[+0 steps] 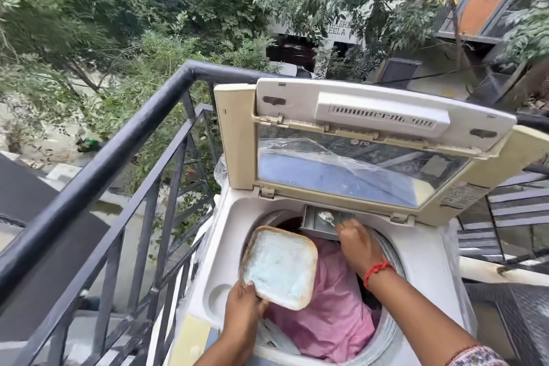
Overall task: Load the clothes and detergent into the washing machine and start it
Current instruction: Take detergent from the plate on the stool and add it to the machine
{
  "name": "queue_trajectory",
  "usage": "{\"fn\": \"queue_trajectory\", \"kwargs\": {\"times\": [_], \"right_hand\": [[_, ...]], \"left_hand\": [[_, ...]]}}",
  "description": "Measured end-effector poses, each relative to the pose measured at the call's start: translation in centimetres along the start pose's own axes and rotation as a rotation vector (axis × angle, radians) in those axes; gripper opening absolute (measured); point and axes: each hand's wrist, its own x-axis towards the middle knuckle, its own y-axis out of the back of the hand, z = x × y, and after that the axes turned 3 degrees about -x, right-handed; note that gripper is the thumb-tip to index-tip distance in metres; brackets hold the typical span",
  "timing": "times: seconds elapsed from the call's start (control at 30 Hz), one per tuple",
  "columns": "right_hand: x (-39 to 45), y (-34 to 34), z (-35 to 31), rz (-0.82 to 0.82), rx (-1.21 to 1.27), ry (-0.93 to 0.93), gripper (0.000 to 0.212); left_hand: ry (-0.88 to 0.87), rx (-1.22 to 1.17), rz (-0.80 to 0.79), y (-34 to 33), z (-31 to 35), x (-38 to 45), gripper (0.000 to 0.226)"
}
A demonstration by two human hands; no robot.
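A top-loading washing machine (427, 264) stands with its lid (356, 116) folded up at the back. Pink clothes (332, 318) fill the drum. My left hand (243, 303) grips the near corner of a square plate (279, 264) with pale blue detergent traces, held tilted over the drum's left side. My right hand (355, 242) reaches to the back rim and holds a spoon (326, 216) whose bowl, with white powder, sits in the pulled-out grey detergent drawer (310, 221).
A black metal balcony railing (118, 142) runs close along the machine's left side and behind it. Dark metal stairs (505, 217) lie to the right. Trees and a street are far below beyond the rail.
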Motion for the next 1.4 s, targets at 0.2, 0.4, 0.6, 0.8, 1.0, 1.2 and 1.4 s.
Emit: {"fn": "queue_trajectory", "kwargs": {"times": [0.2,0.4,0.6,0.8,1.0,1.2,1.4], "right_hand": [[-1.6,0.5,1.2,0.155,0.084,0.005,0.032],[-6.7,0.5,1.4,0.345,0.175,-0.007,0.027],[-15.4,-0.1,5.0,0.412,0.069,-0.028,0.030],[-22.5,-0.8,12.0,0.367,0.119,-0.183,0.014],[-30.4,-0.3,18.3,0.653,0.344,-0.776,0.025],[-36.7,-3.7,25.7,0.905,0.995,-1.455,0.040],[-40.8,-8.7,32.9,1.037,1.752,-1.638,0.016]], "left_hand": [[0.095,0.025,-0.001,-1.8,-0.6,-0.1,0.023],[0.168,0.070,-0.129,-6.6,-1.4,-2.0,0.021],[0.197,0.236,-0.327,-13.1,-4.2,-5.1,0.018],[0.206,0.380,-0.578,-20.3,-9.1,-8.0,0.020],[0.287,0.474,-0.745,-28.8,-16.1,-11.6,0.029],[0.313,0.603,-0.820,-37.0,-25.7,-13.7,0.027],[0.408,0.707,-0.860,-43.7,-36.2,-12.2,0.027]]}}
